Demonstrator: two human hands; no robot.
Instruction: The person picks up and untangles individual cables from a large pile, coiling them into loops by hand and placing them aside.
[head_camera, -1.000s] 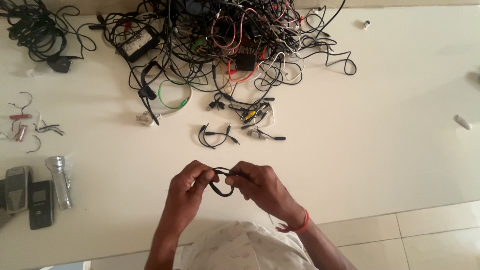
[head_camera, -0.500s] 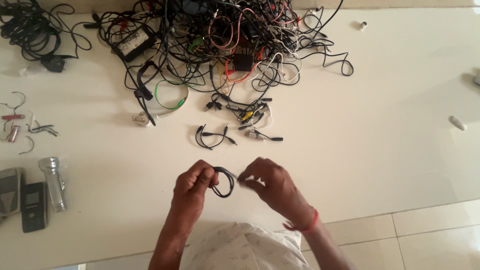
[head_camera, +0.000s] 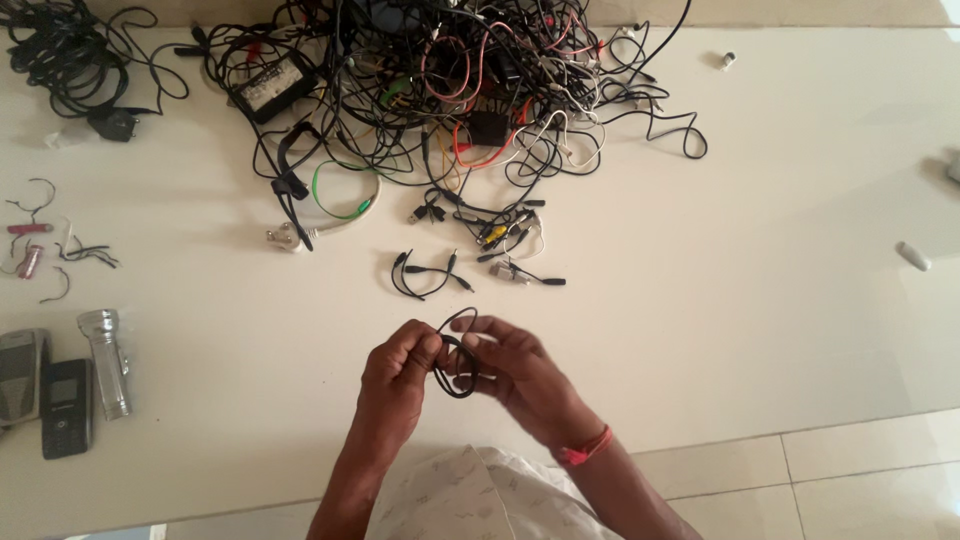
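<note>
Since half a second ago the right hand (head_camera: 510, 362) has come back in from the side and closed the gap, so both hands now meet over the small black cable (head_camera: 455, 358); the loop, which hung low from the left hand (head_camera: 400, 372), now stands a little taller, one strand arching above the fingers. The left hand pinches the coil at its left edge, thumb over gathered turns, apparently to keep them from springing apart. The right hand's fingers curl onto the coil's right side, closed on a strand (which end it holds is hidden). The cable is held just above the pale table (head_camera: 750, 300), near its front edge, well apart from the big tangle of wires (head_camera: 450, 90) at the far side. A short black lead (head_camera: 430, 272) lies between the two. At the left edge a torch (head_camera: 103, 362) and two phones (head_camera: 45, 390) lie side by side.
</note>
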